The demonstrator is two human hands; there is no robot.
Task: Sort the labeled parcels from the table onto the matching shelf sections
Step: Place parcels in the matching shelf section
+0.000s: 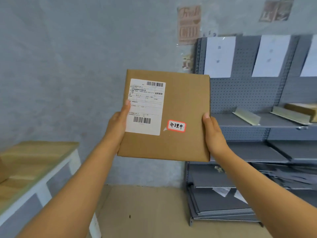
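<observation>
While both hands grip its side edges — left hand (118, 124), right hand (213, 133) — the parcel (180, 103) faces the camera. Its red-bordered sticker (176, 126) sits beside a shipping label (145, 107) (shelf (248, 121) at right).

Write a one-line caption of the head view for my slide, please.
Both hands, left hand and right hand, hold up a labeled cardboard parcel before the grey shelf.
</observation>
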